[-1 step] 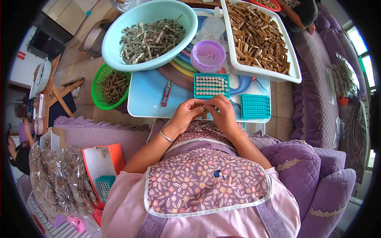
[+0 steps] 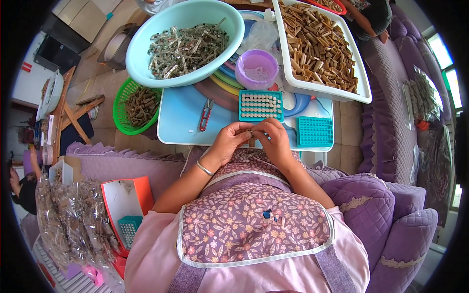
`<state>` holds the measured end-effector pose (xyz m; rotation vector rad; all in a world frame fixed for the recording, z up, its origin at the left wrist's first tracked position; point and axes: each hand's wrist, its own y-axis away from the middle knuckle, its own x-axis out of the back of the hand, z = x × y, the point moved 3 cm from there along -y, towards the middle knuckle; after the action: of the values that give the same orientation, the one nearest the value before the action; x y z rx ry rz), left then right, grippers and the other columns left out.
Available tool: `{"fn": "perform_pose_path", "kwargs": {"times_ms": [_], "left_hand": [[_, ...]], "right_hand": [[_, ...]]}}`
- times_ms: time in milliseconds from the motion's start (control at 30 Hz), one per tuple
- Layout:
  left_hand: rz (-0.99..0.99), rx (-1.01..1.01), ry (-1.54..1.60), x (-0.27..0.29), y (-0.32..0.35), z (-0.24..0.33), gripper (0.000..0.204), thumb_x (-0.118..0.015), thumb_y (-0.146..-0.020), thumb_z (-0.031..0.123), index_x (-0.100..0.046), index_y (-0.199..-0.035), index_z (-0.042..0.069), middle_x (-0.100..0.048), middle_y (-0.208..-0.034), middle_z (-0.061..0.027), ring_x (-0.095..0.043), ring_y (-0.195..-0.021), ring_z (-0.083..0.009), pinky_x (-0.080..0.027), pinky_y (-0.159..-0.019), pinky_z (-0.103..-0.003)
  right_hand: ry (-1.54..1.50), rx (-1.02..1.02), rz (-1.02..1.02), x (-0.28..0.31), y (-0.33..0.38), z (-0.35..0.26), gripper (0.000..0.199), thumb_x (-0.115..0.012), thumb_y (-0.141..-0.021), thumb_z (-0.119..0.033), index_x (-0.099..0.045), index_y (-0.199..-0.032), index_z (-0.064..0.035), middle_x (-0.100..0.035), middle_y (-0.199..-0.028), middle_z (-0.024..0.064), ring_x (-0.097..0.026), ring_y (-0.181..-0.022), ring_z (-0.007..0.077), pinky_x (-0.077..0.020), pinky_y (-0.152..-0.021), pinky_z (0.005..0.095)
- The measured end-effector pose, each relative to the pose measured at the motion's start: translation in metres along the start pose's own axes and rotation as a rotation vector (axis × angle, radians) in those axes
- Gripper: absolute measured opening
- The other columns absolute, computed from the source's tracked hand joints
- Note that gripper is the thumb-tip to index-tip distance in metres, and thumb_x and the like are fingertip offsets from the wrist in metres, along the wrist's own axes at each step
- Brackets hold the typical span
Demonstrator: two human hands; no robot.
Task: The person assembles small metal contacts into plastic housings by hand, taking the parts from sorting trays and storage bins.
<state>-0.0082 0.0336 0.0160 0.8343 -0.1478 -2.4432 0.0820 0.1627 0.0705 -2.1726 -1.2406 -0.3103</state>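
My left hand (image 2: 232,140) and my right hand (image 2: 275,138) meet at the table's near edge, fingertips pinched together. Between them is a small brown strip-like piece (image 2: 251,142), its upper end hidden by my fingers. Just beyond my hands lies a teal rack (image 2: 240,105) filled with rows of small round pale pieces. A second teal rack (image 2: 315,131), with its holes showing, rests to the right. Red-handled thread snips (image 2: 205,116) lie to the left of the hands. A purple bowl (image 2: 243,78) with small whitish pieces stands behind the filled rack.
A large light-blue basin (image 2: 139,73) of clear wrapped pieces stands at the back left. At the back right, a white tray (image 2: 337,95) holds brown pieces. A green basket (image 2: 118,110) sits beside the table. Purple sofas (image 2: 359,200) and another person (image 2: 369,19) are around.
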Motion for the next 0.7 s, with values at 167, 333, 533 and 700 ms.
{"fn": "perform_pose_path", "kwargs": {"times_ms": [167,333,533,700], "left_hand": [[-0.026,0.011,0.029,0.003,0.001,0.000,0.025,-0.062,-0.092,0.009,-0.057,-0.115,0.000,-0.064,-0.108,-0.0068,-0.062,-0.094,-0.0132,-0.051,-0.086,-0.027],[-0.001,0.050,0.020,0.000,0.005,0.006,0.023,-0.059,-0.093,0.009,-0.058,-0.115,0.003,-0.064,-0.107,-0.0072,-0.063,-0.099,-0.0171,-0.051,-0.087,-0.030],[-0.015,0.056,0.035,-0.001,0.004,0.006,0.023,-0.058,-0.093,0.009,-0.058,-0.116,0.004,-0.064,-0.108,-0.0075,-0.063,-0.100,-0.0175,-0.051,-0.088,-0.031],[-0.019,0.047,0.058,0.002,0.002,0.004,0.025,-0.059,-0.093,0.009,-0.057,-0.117,0.002,-0.063,-0.110,-0.0081,-0.063,-0.101,-0.0183,-0.051,-0.090,-0.032]], "right_hand": [[0.099,0.139,-0.090,0.004,-0.003,-0.004,0.008,-0.068,-0.076,0.000,-0.066,-0.084,-0.0024,-0.063,-0.084,0.0110,-0.060,-0.080,0.0283,-0.0482,-0.071,0.0377],[0.181,-0.191,0.135,0.032,-0.015,0.017,0.008,-0.068,-0.077,-0.003,-0.069,-0.085,-0.0039,-0.063,-0.083,0.0106,-0.061,-0.078,0.0288,-0.0492,-0.072,0.0354],[0.474,-0.046,0.078,0.030,-0.017,0.033,0.009,-0.070,-0.075,-0.008,-0.067,-0.082,-0.0047,-0.061,-0.080,0.0119,-0.059,-0.076,0.0331,-0.0482,-0.073,0.0392],[0.300,-0.089,0.099,0.026,-0.019,0.023,0.009,-0.070,-0.073,-0.002,-0.065,-0.080,-0.0045,-0.060,-0.080,0.0113,-0.059,-0.078,0.0304,-0.0485,-0.071,0.0376]]}}
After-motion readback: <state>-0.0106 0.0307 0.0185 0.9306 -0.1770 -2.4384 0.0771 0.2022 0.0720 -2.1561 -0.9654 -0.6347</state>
